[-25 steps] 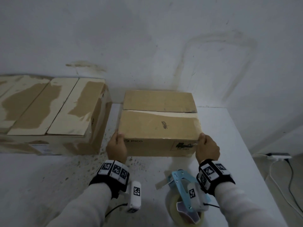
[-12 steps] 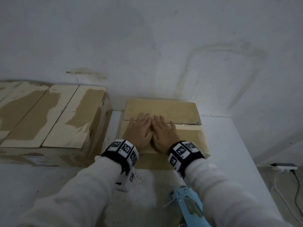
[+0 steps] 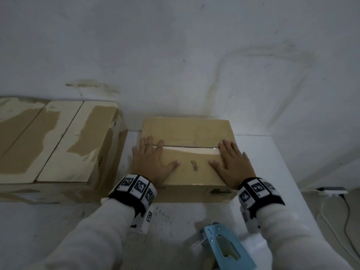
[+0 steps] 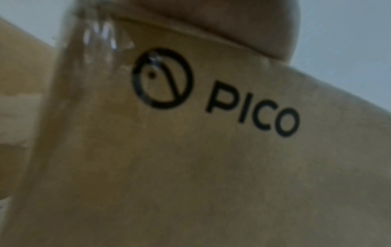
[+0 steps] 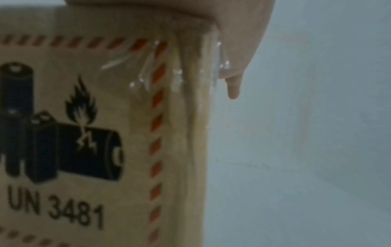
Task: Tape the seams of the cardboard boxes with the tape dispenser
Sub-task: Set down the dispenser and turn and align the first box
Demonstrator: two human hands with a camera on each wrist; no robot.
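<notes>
Hands [image 3: 153, 162] [image 3: 232, 164] flat on small cardboard box [image 3: 187, 131] top flaps.

white table [image 3: 259, 162] with speckled surface, set against a stained white wall [image 3: 175, 55]. power strip [image 3: 331, 190] with trailing cables [image 3: 344, 221] on the floor at right.

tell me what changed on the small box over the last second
Both hands let go of the small box's front corners, met flat at mid-top, then slid apart: left hand to the left end, right hand to the right, pressing the flaps. The tape dispenser and the big box stayed put.
</notes>
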